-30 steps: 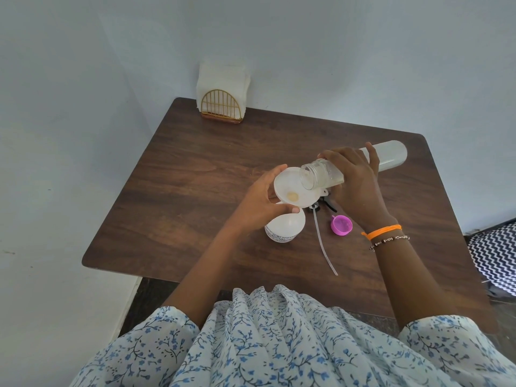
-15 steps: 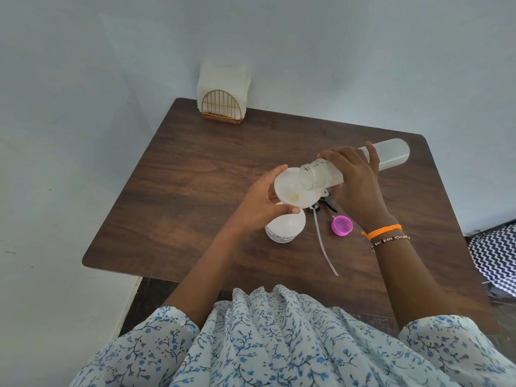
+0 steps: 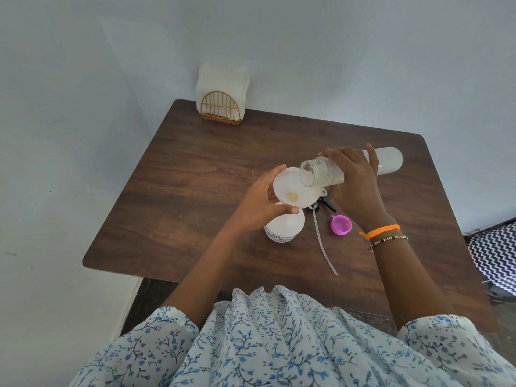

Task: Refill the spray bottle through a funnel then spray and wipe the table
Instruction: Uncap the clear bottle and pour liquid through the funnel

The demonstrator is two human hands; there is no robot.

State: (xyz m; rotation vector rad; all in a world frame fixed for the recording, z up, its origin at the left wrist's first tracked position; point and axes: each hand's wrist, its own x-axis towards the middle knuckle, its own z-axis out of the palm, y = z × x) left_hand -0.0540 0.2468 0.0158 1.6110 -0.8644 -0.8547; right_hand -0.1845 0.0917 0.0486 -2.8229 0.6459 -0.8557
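Gripped round its middle by the right hand (image 3: 354, 185), the clear refill bottle (image 3: 388, 162) is held tipped almost level above the counter (image 3: 195, 174), its open mouth over the bowl of the white funnel (image 3: 290, 191). The funnel rim is pinched by the left hand (image 3: 259, 202), thumb at the near edge and fingers at the far edge, so both grips are closed on what they hold.

At the far left corner of the counter a napkin holder (image 3: 222, 107) is set against the wall, holding white paper. Near the middle of the counter the spray bottle (image 3: 283, 227) is stood upright beneath the funnel, its white shoulder and printed label showing; whether the funnel spout is seated in its neck is hidden by the bowl. Just right of it the spray head (image 3: 321, 206) is laid flat, with its dip tube (image 3: 324, 241) stretched toward the near edge. A small pink cap (image 3: 340, 224) is lying open side up beside the tube.

The refilling step is judged to be in hand: a little liquid is seen low in the tipped bottle's neck and a small yellowish pool at the funnel's throat. Next, a steady tilt is called for, with the funnel kept upright, until the pour is done; screwing the head back on, spraying and wiping are not yet done.
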